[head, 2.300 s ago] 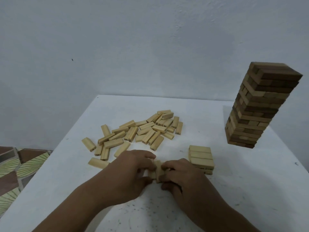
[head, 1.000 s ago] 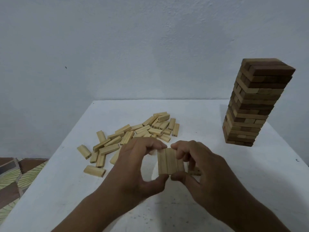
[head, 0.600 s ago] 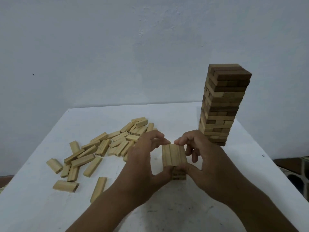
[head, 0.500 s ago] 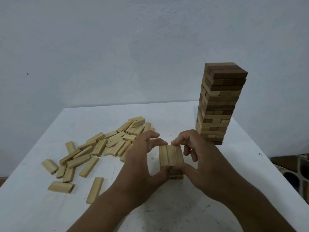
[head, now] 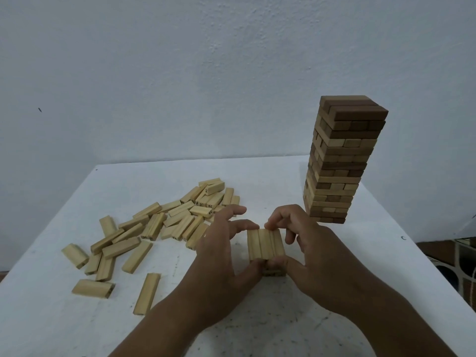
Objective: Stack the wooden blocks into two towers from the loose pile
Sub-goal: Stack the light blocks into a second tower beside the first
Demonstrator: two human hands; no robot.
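Since two seconds ago your hands have lifted a layer of three blocks off the table and carried it rightward onto the low stack, and your head has turned so the tall tower now sits nearer the middle of view.

On your far left, the loose pile (head: pixel 164 228) of pale wooden blocks lies scattered over the white table (head: pixel 51 318). One stray block (head: pixel 146 293) lies apart from it, nearer to you. Some blocks at the back of the pile show small dark printed numbers on their end faces; one reads 29, the others are too small to make out.

Your left hand (head: pixel 219 256) pinches the three-block layer (head: pixel 266 245), thumb under its near edge and forefinger at its far left corner. The layer sits on the short stack (head: pixel 274 270), of which only a sliver shows below, just in front of you and right of the pile.

Your right hand (head: pixel 316 253) pinches the same layer from the other side, thumb at the near right corner and curled fingers at the far edge.

Behind it, well apart, the tall tower (head: pixel 340 161) of mixed pale and dark brown blocks stands upright near the table's far right edge.
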